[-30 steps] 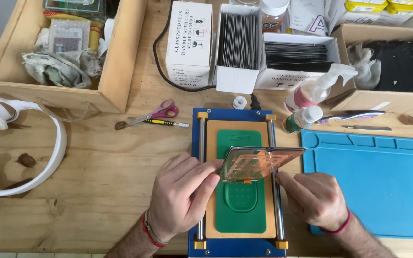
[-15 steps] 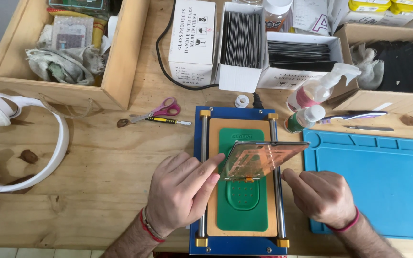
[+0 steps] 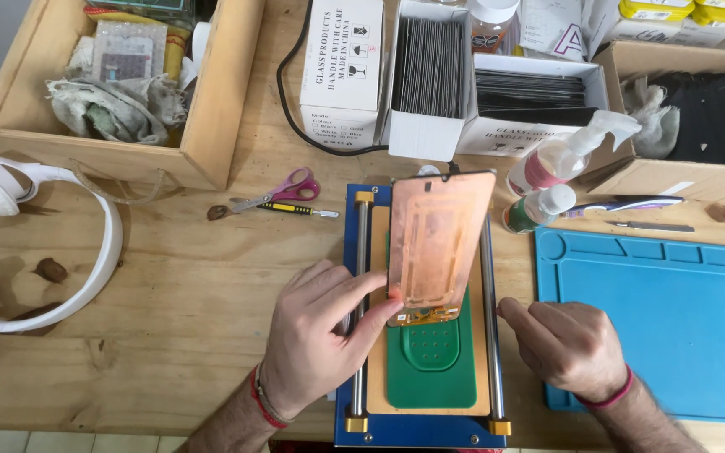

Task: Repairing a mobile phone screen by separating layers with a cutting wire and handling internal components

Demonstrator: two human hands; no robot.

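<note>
The green pad point(image 3: 430, 369) is half hidden by the copper-backed screen point(image 3: 438, 243), pinched lengthwise by the left hand point(image 3: 316, 335); the right hand point(image 3: 568, 344) is loosely curled, empty.

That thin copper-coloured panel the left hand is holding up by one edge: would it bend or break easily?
Probably stiff: the copper-coloured panel stays flat though only the left hand pinches its lower edge. Likely light, since fingertips alone support it. It looks very thin, so perhaps fragile; it would likely crack if dropped on the blue frame.
</note>
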